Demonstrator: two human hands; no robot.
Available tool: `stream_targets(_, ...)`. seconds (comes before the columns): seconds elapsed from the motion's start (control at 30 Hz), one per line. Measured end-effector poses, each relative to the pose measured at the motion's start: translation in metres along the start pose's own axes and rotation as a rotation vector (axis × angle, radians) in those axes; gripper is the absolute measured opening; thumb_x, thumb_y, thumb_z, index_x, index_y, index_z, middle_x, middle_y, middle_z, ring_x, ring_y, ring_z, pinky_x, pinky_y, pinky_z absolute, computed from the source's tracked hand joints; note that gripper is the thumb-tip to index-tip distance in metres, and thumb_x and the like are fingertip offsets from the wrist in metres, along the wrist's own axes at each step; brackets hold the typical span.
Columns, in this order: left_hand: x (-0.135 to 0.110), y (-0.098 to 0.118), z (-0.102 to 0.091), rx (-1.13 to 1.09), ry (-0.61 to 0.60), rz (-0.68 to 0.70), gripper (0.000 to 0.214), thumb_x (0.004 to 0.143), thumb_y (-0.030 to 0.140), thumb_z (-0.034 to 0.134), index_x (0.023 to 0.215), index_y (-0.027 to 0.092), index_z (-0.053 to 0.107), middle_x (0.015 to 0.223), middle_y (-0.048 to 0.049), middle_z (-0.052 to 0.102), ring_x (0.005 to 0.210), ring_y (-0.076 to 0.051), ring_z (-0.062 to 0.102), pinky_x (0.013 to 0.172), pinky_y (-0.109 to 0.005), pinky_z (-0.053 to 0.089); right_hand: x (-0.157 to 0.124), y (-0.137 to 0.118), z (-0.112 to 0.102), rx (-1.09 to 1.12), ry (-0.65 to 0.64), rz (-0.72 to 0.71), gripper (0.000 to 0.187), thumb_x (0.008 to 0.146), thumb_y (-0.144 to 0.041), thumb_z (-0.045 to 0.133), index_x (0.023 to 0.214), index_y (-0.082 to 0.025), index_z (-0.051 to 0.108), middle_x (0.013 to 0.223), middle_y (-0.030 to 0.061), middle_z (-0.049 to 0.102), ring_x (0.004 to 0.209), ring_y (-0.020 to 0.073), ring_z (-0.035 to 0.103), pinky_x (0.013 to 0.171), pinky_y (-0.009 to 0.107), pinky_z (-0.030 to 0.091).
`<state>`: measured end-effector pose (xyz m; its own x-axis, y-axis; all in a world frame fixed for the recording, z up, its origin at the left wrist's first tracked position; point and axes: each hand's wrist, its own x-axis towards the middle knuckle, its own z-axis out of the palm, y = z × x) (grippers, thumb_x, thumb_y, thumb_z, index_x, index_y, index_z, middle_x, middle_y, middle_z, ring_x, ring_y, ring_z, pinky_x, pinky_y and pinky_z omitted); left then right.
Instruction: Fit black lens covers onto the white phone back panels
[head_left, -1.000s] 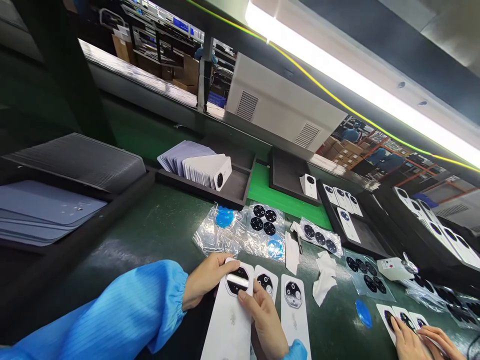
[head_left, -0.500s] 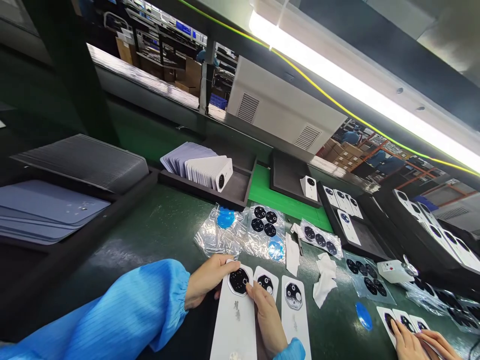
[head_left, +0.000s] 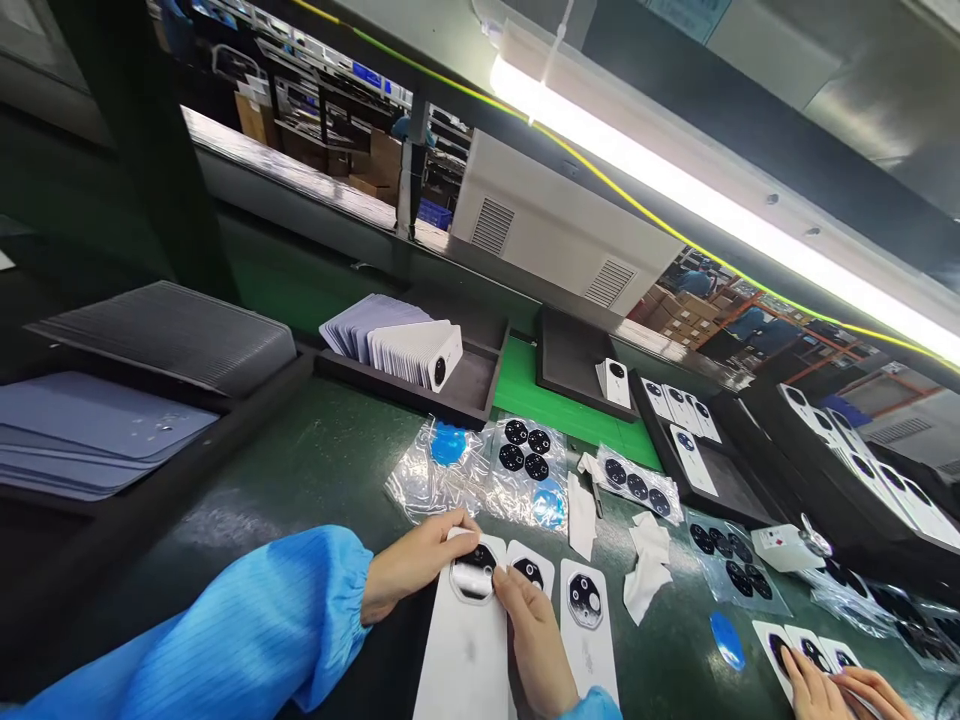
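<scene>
White card [head_left: 461, 665] under left hand [head_left: 416, 562] and right hand [head_left: 534, 645], fingers clamped on its lens ring [head_left: 474, 572] edge

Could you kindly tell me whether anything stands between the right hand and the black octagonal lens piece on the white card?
Nothing visible does: the right hand sits directly at the edge of the black octagonal lens piece on the white card, with no other object between them.
</scene>
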<state>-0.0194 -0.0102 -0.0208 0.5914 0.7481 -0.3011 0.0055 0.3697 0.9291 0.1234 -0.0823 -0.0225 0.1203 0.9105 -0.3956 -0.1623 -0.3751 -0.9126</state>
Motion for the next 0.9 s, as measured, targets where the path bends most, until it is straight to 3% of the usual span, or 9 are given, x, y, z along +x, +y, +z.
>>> stream_targets(0.1,0.002,0.015,-0.010,0.111,-0.107,0.088,0.037,0.068,0.037,0.065,0.101,0.021,0.063,0.084,0.0035,0.060,0.080,-0.016,0.055,0.073,-0.025,0.041,0.002,0.001,-0.005,-0.138,-0.054,-0.078,0.054,0.063,-0.070,0.067,0.063,-0.021,0.045,0.056,-0.0079,0.037,0.053,0.0080,0.033,0.051,0.022,0.030)
stream_targets(0.17,0.002,0.029,-0.017,0.183,-0.191,0.124,0.039,0.064,0.028,0.069,0.102,0.021,0.067,0.081,0.0030,0.062,0.080,-0.017,0.056,0.074,-0.026,0.041,0.001,-0.001,-0.008,-0.250,-0.099,-0.151,0.058,0.066,-0.073,0.062,0.060,-0.021,0.039,0.055,-0.0089,0.029,0.051,0.0069,0.026,0.048,0.021,0.025)
stream_targets(0.27,-0.001,0.052,-0.025,0.404,-0.339,0.247,0.038,0.065,0.022,0.069,0.103,0.023,0.070,0.082,0.0026,0.066,0.081,-0.018,0.059,0.072,-0.025,0.042,-0.002,-0.008,-0.012,-0.328,-0.119,-0.221,0.057,0.068,-0.076,0.057,0.062,-0.020,0.047,0.052,-0.0079,0.035,0.048,0.0073,0.033,0.045,0.020,0.028)
stream_targets(0.33,-0.004,0.067,-0.031,0.639,-0.320,0.403,0.033,0.069,0.019,0.065,0.102,0.026,0.070,0.084,0.0035,0.069,0.078,-0.017,0.061,0.069,-0.022,0.043,-0.005,-0.014,-0.019,-0.335,-0.043,-0.276,0.057,0.071,-0.075,0.054,0.076,-0.019,0.059,0.054,-0.0036,0.051,0.051,0.0114,0.049,0.049,0.022,0.039)
stream_targets(0.4,-0.003,0.081,-0.039,0.815,-0.118,0.534,0.027,0.072,0.019,0.061,0.097,0.026,0.069,0.080,0.0051,0.069,0.072,-0.015,0.062,0.065,-0.020,0.044,-0.008,-0.020,-0.029,-0.378,0.115,-0.379,0.055,0.074,-0.073,0.053,0.089,-0.021,0.066,0.069,0.0028,0.067,0.068,0.0179,0.063,0.064,0.025,0.048)
stream_targets(0.5,0.011,0.097,-0.056,0.880,0.313,0.580,0.019,0.082,0.025,0.053,0.100,0.024,0.059,0.075,0.0041,0.065,0.066,-0.016,0.061,0.063,-0.024,0.046,-0.014,-0.025,-0.049,-0.441,0.374,-0.462,0.051,0.075,-0.071,0.053,0.088,-0.024,0.069,0.093,0.0056,0.073,0.090,0.0234,0.066,0.082,0.028,0.050)
stream_targets(0.63,0.052,0.104,-0.074,0.910,0.834,0.551,0.026,0.091,0.021,0.043,0.117,0.019,0.046,0.100,-0.0069,0.063,0.084,-0.022,0.063,0.076,-0.035,0.048,-0.020,-0.017,-0.064,-0.448,0.450,-0.412,0.053,0.074,-0.073,0.052,0.086,-0.024,0.070,0.093,0.0058,0.072,0.090,0.0246,0.067,0.078,0.028,0.051)
stream_targets(0.73,0.084,0.101,-0.080,0.982,0.973,0.526,0.028,0.092,0.014,0.047,0.120,0.018,0.047,0.120,-0.0112,0.056,0.103,-0.023,0.059,0.083,-0.037,0.049,-0.023,-0.006,-0.067,-0.490,0.394,-0.444,0.049,0.076,-0.070,0.052,0.086,-0.026,0.071,0.094,0.0041,0.072,0.089,0.0229,0.067,0.076,0.027,0.052)
stream_targets(0.9,0.112,0.088,-0.084,1.167,0.951,0.478,0.026,0.091,0.029,0.058,0.114,0.015,0.057,0.112,-0.0068,0.061,0.094,-0.020,0.062,0.080,-0.040,0.054,-0.027,0.000,-0.085,-0.652,0.237,-0.488,0.037,0.085,-0.057,0.051,0.094,-0.028,0.071,0.099,0.0039,0.072,0.093,0.0219,0.067,0.075,0.025,0.055)
